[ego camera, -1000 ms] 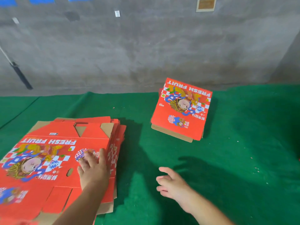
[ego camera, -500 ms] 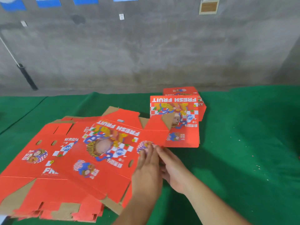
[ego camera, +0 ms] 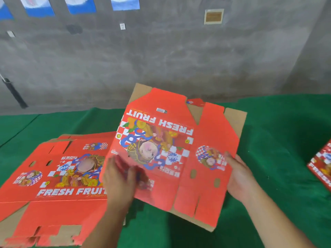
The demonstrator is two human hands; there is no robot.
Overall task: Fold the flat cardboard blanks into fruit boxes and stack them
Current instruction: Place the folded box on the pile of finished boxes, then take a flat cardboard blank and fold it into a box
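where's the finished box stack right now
In the head view, the folded boxes sit at the far right edge, partly cut off, on the green mat, right of the right hand.

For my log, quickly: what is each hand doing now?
Left hand: blurred, holds the lifted blank at its left edge.
Right hand: grips the same blank's right edge.

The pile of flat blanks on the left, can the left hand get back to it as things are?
Probably yes. The left hand holds the lifted blank at its left edge, right beside the pile of flat blanks, with nothing between them, but it must let go first.
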